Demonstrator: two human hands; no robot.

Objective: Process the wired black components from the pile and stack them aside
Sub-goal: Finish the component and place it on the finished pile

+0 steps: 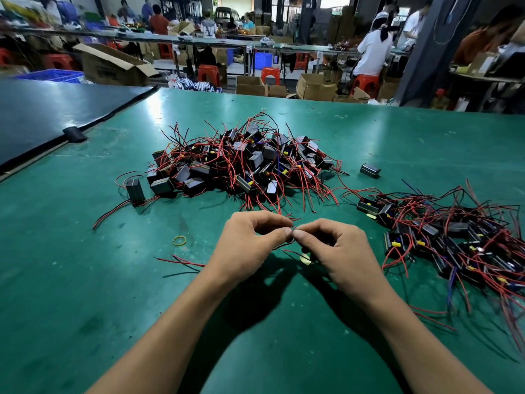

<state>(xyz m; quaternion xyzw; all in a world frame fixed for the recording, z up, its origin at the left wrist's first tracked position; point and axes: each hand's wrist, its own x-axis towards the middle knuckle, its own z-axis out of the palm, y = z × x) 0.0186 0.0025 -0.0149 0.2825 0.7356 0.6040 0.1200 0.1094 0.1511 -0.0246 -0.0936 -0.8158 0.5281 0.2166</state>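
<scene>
Head view looks down on a green worktop (85, 280), where both hands meet just in front of the pile (244, 163) of small black blocks trailing red and black wires. The left hand (250, 243) and the right hand (341, 251) each close thumb and forefinger into a tight grip. The fingertips (285, 233) of one hand nearly touch those of the other. Pinched between them are the wire ends (293, 226), thin red strands that poke out just above the pinch. The remaining fingers curl loosely underneath and seem to hold nothing.

A black lead (279, 246) loops below the left thumb, and a yellow tab (305, 259) shows under the right hand. I cannot tell whether the block they belong to sits beneath the palms, because the hands cover that spot.

The blocks look light and rigid, easy to lift by the body with two fingers. The wires look thin, limp and a little springy. They would likely snag on their neighbours, so pulling one from the pile by its leads could drag others along. For the fine work the sensible hold is close to the tip of each wire, as both hands have it now.

A second heap (454, 240) of blocks lies to the right, well apart from the pile. A yellow rubber band (179, 240) lies on the worktop left of the left hand.
</scene>
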